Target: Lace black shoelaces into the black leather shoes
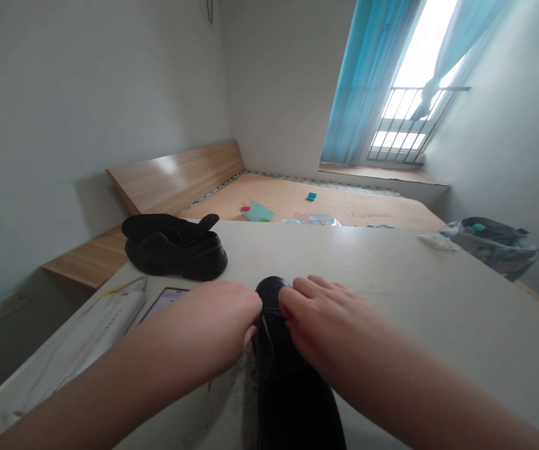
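— Black shoe (292,400): whereabouts?
— Bottom centre of the frame, along the near part of the worktop (391,294), its far end between the two hands and the rest running off the lower border.

— And the hands?
— Left hand (213,319) in from the lower left, fingers curled, about half closed, right against the shoe. Right hand (330,319) in from the lower right, fingers bent and bunched, fingertips (292,297) resting on the top of the shoe.

— Hold on anything?
— Thin pale lace (269,315) across the shoe, right between both hands. Grip itself hidden behind the fingers, so no telling whether either hand pinches it.

— Nearby?
— Second black shoe (176,250) at centre left on the worktop, well apart from the hands, a floppy black flap raised toward the right. Just beyond the left forearm, a tablet (164,301) with a lit screen, half hidden. Further left, a white power strip (105,319) with a yellow-tipped cable.

— Beyond the worktop?
— Right of centre, a small white packet (436,242) near the far edge. Past that edge, a bare wooden bed base (367,209) with a teal card (311,196) and a pale green sheet (257,211) on it. Upper right, a railed window (401,125) with blue curtains (358,81).
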{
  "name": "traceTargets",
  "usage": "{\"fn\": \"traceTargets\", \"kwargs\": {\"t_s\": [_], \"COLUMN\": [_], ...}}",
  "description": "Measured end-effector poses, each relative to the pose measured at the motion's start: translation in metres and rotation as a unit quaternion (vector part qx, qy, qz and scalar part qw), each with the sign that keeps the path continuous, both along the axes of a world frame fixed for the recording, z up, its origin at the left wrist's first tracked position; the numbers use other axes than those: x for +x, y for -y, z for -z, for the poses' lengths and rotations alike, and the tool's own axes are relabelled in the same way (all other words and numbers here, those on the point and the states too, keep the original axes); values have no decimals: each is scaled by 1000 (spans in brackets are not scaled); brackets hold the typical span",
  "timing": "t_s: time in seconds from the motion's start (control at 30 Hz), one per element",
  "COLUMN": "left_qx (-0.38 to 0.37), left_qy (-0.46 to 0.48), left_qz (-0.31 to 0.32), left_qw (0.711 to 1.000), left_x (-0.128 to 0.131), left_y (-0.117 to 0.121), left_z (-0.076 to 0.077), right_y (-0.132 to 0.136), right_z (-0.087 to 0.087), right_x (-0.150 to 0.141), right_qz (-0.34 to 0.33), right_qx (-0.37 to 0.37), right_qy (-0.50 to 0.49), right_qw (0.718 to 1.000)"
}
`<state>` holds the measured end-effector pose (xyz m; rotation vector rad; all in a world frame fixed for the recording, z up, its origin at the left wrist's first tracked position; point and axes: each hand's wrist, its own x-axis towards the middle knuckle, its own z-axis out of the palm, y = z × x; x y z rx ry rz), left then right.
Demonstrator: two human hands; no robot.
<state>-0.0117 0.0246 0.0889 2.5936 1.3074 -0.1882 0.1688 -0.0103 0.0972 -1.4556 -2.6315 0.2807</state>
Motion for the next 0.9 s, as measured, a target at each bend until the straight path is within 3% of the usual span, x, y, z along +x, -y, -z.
{"fn": "traceTargets", "kwargs": {"t_s": [0.07,0.13,0.2,0.37,0.47,0.57,0.67,0.73,0.8,0.9], "left_qx": [-5,-13,-19,-8,-5,-13,-37,-21,15,21], "left_qy": [6,10,10,5,4,-1,-9,9,69,223], "left_qz": [-9,-17,-16,-5,-9,-5,-12,-22,-21,1], "left_qw": [1000,1000,1000,1000,1000,1000,999,999,997,975], "left_x": [-2,-3,-2,0,-1,-2,-3,-3,-2,-1], "left_y": [-2,-3,-3,-2,-3,-3,-3,-3,-3,0], "left_z": [1,1,0,0,1,1,-4,-13,-24,-40], "right_y": [0,1,1,-8,-16,-21,-23,-24,-25,-23], "right_z": [-9,-16,-21,-10,4,10,8,5,0,-5], "right_x": [2,5,8,4,-4,-8,-4,0,3,3], "right_qz": [0,-3,-5,-7,-36,-47,-46,-12,20,32], "right_qx": [-90,-180,-202,-112,-77,-54,-37,-30,-29,-14], "right_qy": [-128,-254,-298,-76,4,5,-76,-169,-286,-453], "right_qw": [988,950,933,991,996,997,995,985,957,891]}}
